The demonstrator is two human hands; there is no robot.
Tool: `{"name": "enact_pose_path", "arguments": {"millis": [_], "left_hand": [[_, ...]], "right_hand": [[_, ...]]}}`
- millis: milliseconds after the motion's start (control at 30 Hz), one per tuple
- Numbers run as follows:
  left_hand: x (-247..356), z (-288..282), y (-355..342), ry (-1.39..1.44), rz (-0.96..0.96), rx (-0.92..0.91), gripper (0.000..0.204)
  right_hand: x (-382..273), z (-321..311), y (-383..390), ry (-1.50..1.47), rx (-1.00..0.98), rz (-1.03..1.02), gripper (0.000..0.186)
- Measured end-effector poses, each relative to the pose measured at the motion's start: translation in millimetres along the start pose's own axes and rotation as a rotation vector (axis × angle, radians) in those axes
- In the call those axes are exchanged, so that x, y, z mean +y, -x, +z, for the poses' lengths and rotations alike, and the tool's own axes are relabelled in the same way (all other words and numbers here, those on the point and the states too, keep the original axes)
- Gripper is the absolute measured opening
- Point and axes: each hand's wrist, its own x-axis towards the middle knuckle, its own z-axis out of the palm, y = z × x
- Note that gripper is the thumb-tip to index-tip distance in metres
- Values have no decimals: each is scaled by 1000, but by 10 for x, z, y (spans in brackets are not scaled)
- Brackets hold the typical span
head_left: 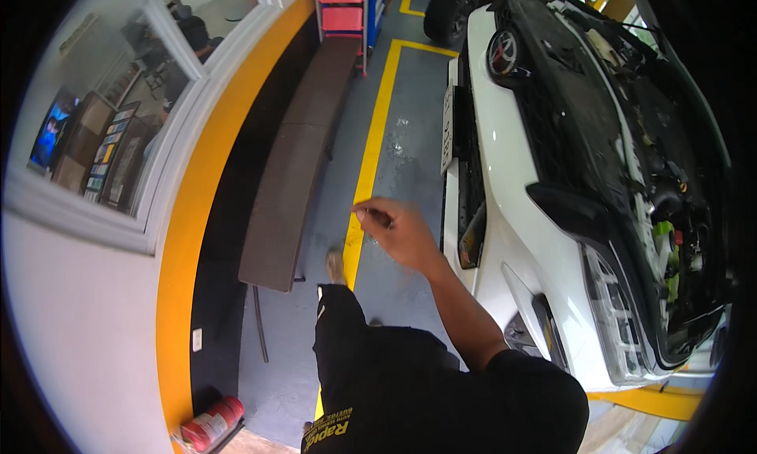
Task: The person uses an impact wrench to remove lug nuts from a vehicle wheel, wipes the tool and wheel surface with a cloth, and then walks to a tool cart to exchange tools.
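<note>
My right hand point(399, 227) is raised in front of my body, over the grey floor and its yellow line. Its fingers are curled in, with thumb and fingertips close together. A dark patch shows between them, and I cannot make out whether it is a small thing or shadow. The forearm reaches in from the lower right, out of a black short sleeve. Nearest to this hand is the front of a white car point(512, 194), which the hand does not touch. My left hand is out of view.
The car's engine bay point(670, 186) is exposed on the right. On the left a long brown bench point(292, 170) runs along the wall. A red fire extinguisher point(213, 424) lies at the lower left. Farther off are a wheel point(448, 14) and a red rack point(341, 16).
</note>
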Motion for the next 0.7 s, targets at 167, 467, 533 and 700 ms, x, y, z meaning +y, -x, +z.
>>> {"name": "enact_pose_path", "arguments": {"millis": [167,467,533,700], "left_hand": [[1512,1169,-248,-82,-58,-159,34],[6911,4301,-915,212,543,-348,76],[8291,4803,-889,-70,969,-277,62],[10037,6764,407,71,774,-413,43]], "right_hand": [[582,-76,-1625,-45,15,147,23],[831,-1106,-3555,170,151,229,26],[1062,-1381,-4009,89,236,283,26],[1786,-2216,-4994,33,397,406,26]]}}
